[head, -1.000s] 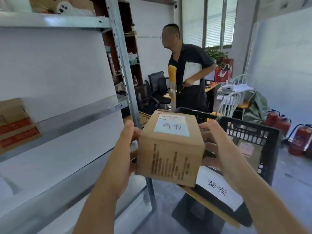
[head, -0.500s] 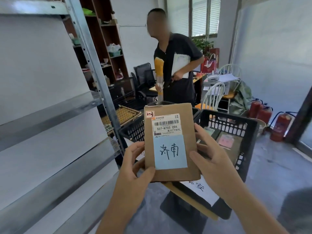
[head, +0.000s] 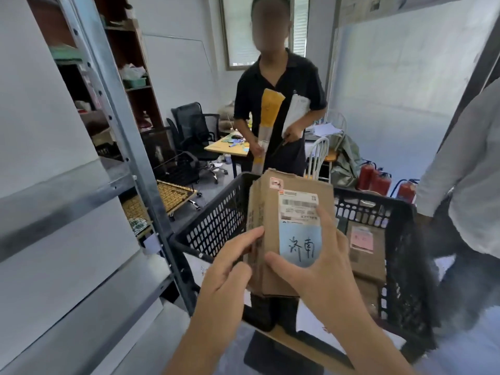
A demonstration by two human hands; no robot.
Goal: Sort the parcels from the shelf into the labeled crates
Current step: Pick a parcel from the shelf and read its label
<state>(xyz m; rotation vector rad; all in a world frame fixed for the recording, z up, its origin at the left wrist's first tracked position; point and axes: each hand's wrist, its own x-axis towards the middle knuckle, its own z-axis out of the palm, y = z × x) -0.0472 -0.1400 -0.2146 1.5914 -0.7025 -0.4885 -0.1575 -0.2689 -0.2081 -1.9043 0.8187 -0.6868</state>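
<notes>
A brown cardboard parcel (head: pixel 273 212) with a white barcode label and a blue handwritten note stands upright over the near rim of a black plastic crate (head: pixel 216 223). My right hand (head: pixel 319 269) grips its right and lower edge, thumb across the front below the blue note. My left hand (head: pixel 230 269) holds the left edge with its fingertips. Inside the crate lies another brown parcel (head: pixel 368 255) with a pink label. A white paper label (head: pixel 311 318) hangs on the crate's front, partly hidden by my right arm.
The metal shelf unit (head: pixel 119 109) fills the left side. A person in black (head: pixel 281 109) stands behind the crate holding a long yellow parcel and papers. Another person's light sleeve (head: pixel 465 169) is at the right edge. Red fire extinguishers (head: pixel 378 180) stand behind.
The view has swung right, away from the shelf, and closer to the crate. The parcel, first seen end-on, is now turned label-forward and held over the crate's near rim. A second person entered at right.
</notes>
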